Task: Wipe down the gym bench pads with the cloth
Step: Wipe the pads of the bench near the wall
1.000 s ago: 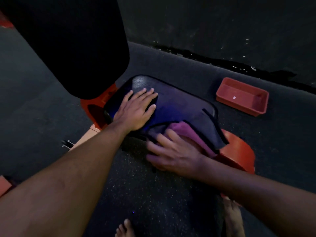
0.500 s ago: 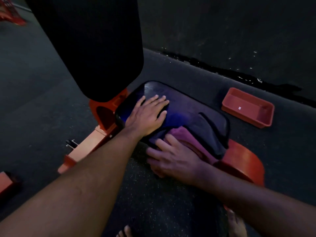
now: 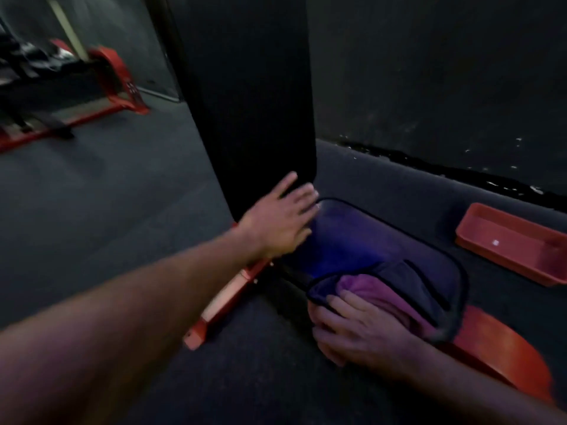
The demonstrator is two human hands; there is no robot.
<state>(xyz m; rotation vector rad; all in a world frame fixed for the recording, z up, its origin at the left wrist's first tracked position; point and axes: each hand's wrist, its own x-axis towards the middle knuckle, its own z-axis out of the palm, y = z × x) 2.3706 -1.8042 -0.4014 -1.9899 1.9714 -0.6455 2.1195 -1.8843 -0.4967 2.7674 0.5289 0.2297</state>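
Seat pad (image 3: 362, 240) serves as the landmark in the head view — a dark, rounded cushion lit with a bluish sheen, set low above the dark floor (image 3: 122, 210). Directly beyond its far left corner, the tall black back pad (image 3: 251, 96) is seen rising steeply, its lower end just beside the seat pad. The left hand (image 3: 282, 219) is held flat with fingers straight and slightly spread, blurred, at the junction of the two pads; whether it touches the back pad or only hovers before it cannot be told. On the near end of the seat pad, the cloth (image 3: 386, 292) is bunched — a purple inner fold wrapped in a darker layer with a dark hem. The right hand (image 3: 359, 329) is laid over the near edge of the cloth, fingers bent down over the fabric and pressing it against the pad's near edge. Red frame parts (image 3: 227, 299) are visible below and to the left of the seat pad, and a rounded red piece (image 3: 497, 348) to its near right. A red tray (image 3: 518, 243) is set on the floor to the right of the seat pad, well apart from it. Far to the left and beyond, another red-framed machine (image 3: 116, 75) is seen, blurred.
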